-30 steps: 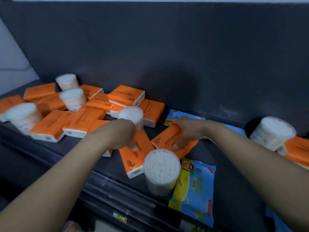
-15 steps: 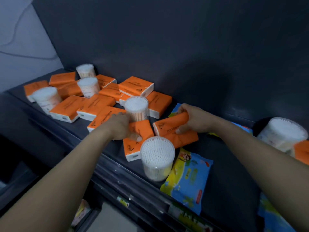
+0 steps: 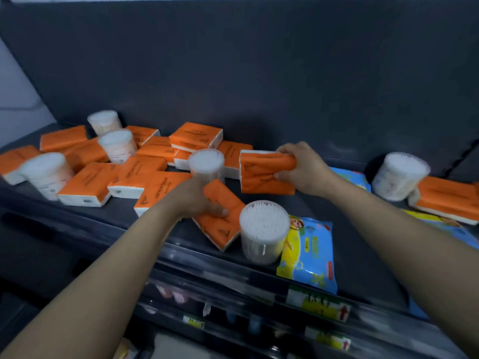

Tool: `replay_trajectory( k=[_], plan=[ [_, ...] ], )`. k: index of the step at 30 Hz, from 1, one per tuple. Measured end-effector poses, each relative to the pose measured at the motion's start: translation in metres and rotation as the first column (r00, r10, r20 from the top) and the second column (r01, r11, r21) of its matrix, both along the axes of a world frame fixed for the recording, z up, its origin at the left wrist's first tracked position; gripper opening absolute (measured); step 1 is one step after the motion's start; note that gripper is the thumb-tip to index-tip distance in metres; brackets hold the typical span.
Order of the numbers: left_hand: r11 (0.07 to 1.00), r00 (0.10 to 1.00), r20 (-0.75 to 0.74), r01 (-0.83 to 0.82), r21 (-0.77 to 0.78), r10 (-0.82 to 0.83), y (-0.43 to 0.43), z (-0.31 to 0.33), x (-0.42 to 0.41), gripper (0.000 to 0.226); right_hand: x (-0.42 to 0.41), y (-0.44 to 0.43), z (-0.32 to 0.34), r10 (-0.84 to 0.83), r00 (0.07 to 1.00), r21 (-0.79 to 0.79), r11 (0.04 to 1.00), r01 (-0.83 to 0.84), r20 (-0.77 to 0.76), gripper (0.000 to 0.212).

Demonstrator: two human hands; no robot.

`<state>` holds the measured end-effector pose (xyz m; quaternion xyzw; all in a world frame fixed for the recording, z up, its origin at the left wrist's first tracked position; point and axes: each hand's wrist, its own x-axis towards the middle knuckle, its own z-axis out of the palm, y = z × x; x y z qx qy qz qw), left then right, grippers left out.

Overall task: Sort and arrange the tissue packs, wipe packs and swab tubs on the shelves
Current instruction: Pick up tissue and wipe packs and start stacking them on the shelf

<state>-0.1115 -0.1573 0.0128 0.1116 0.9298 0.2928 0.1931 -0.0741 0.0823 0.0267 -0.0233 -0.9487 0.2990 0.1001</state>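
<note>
- your right hand (image 3: 303,169) clasps an orange tissue pack (image 3: 261,174) mid-shelf, tilted up.
- your left hand (image 3: 190,200) grasps a second tissue pack (image 3: 223,229), touching the near swab tub (image 3: 263,230), which is full of white swabs.
- the far wipe pack (image 3: 350,176) is mostly hidden behind your right wrist.

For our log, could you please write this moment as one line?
left hand grips front tissue pack | right hand grips tilted tissue pack

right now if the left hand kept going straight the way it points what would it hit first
Probably the swab tub just beyond the left hand, which holds a tissue pack; depth is unclear.
</note>
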Motion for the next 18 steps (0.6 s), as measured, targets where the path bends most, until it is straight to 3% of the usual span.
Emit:
replay_trajectory(
  k=[3, 7, 10, 13, 18],
  plan=[
    [0.999, 0.999, -0.045, 0.006, 0.048, -0.004, -0.012, 0.009, 0.002, 0.045, 0.011, -0.01, 0.001, -0.081, 0.995, -0.056, 0.995, 0.078, -0.057, 0.046],
    [0.983, 0.977, -0.204, -0.019, 0.184, 0.058, -0.025, 0.035, 0.005, 0.052, 0.025, -0.015, 0.005, -0.197, 0.974, -0.153, 0.972, 0.179, -0.113, 0.042],
    [0.908, 0.939, -0.302, -0.026, 0.419, 0.166, -0.027, 0.055, 0.007, 0.04, 0.037, -0.013, 0.01, -0.27, 0.952, -0.199, 0.95, 0.24, -0.144, 0.042],
    [0.802, 0.934, -0.3, 0.026, 0.597, 0.193, -0.008, 0.068, 0.015, 0.043, 0.056, -0.005, 0.015, -0.337, 0.926, -0.249, 0.924, 0.29, -0.171, 0.04],
    [0.711, 0.973, -0.217, 0.098, 0.696, 0.079, 0.052, 0.067, 0.038, 0.039, 0.109, 0.029, 0.029, -0.462, 0.865, -0.27, 0.874, 0.405, -0.196, 0.036]
  ],
)
